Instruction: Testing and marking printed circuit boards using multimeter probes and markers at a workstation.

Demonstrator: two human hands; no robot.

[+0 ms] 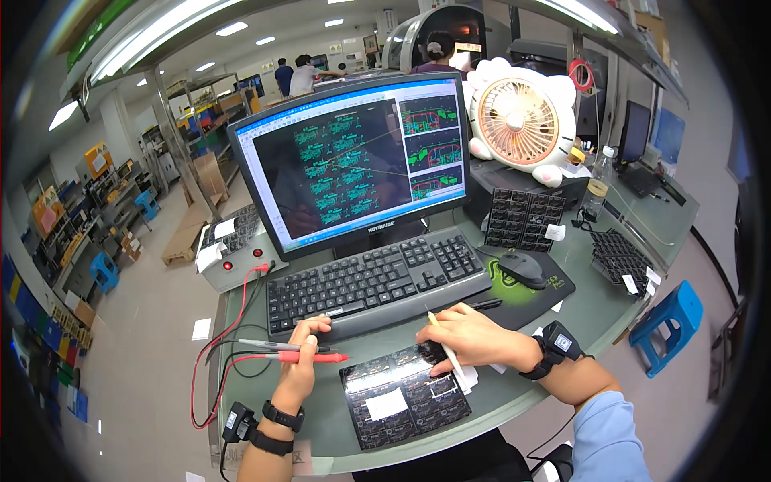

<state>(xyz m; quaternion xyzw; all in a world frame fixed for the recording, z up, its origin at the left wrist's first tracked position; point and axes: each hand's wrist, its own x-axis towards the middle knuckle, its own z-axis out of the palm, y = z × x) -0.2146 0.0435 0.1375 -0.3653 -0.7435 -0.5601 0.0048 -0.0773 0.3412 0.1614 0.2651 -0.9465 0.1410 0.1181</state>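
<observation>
My left hand is closed around a pair of test probes. The red probe points right toward the circuit board panel; the dark-grey probe lies just above it, partly hidden by my fingers. A black panel of many small circuit boards lies flat at the desk's front, with a white paper slip on it. My right hand grips a slim white pen-like stick with a yellowish upper end. A fingertip of that hand rests at the panel's upper right edge.
Behind my hands are a black keyboard, a mouse and a monitor. Probe leads loop along the left desk edge from a grey box. More board panels, a cat-shaped fan and a bottle stand right.
</observation>
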